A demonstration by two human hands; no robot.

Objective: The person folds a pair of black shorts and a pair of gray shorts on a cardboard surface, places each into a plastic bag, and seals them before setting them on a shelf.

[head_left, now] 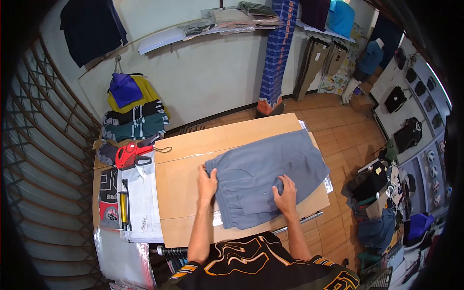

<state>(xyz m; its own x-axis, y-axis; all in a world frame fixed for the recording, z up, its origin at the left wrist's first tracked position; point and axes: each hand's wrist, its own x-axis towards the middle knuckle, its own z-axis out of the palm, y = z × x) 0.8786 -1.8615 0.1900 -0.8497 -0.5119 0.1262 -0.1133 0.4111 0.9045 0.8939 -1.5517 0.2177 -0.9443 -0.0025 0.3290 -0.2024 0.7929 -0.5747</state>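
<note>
A pair of grey shorts (261, 179) lies spread out on the cardboard sheet (179, 203), its gathered elastic waistband toward the left and the legs toward the right. My left hand (208, 184) is at the upper corner of the waistband, with the thumb on the near side and the edge of the cloth between thumb and fingers. Over the lower middle of the shorts rests my right hand (286, 195), its fingers apart and slightly bent against the cloth. Some folds show in the fabric around it.
Left of the cardboard lie a red tape dispenser (129, 155), a yellow-and-black hand pump (124, 210) and clear plastic bags (123, 261). Folded clothes (137, 118) are stacked at the back left. A patterned pillar (275, 63) stands behind the table; piled clothing (377, 217) is at right.
</note>
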